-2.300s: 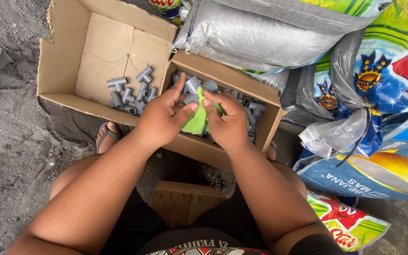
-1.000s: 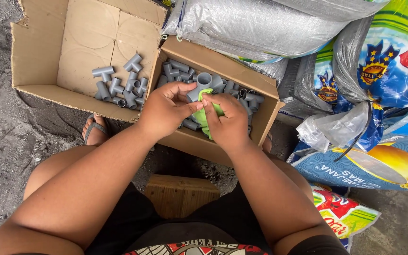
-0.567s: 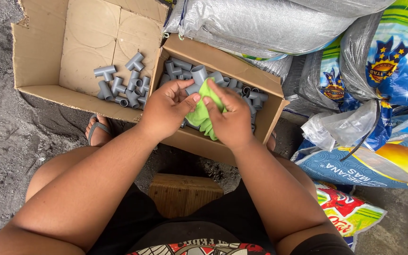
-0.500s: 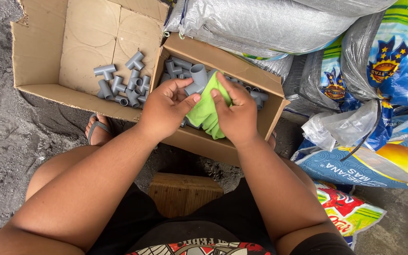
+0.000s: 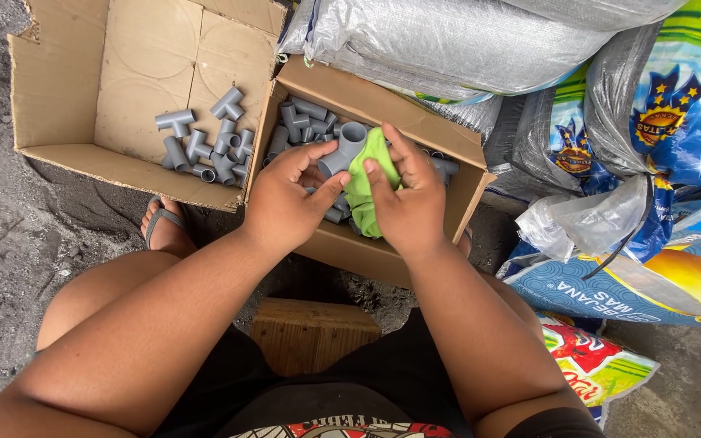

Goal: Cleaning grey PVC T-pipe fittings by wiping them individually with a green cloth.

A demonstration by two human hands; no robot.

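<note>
My left hand grips a grey plastic tee pipe fitting over the right cardboard box. A green cloth is pressed against the fitting by my right hand, wrapping its lower part. Both hands hover above several more grey fittings lying in that box. Much of the cloth is hidden under my right fingers.
A second open cardboard box at the left holds several grey tee fittings. Silver and printed plastic sacks pile up behind and to the right. A wooden stool shows between my legs, a sandalled foot rests on dark gravel.
The fitting has been lifted higher out of the box and turned, and my right hand has slid the green cloth along it. The view has shifted slightly.
</note>
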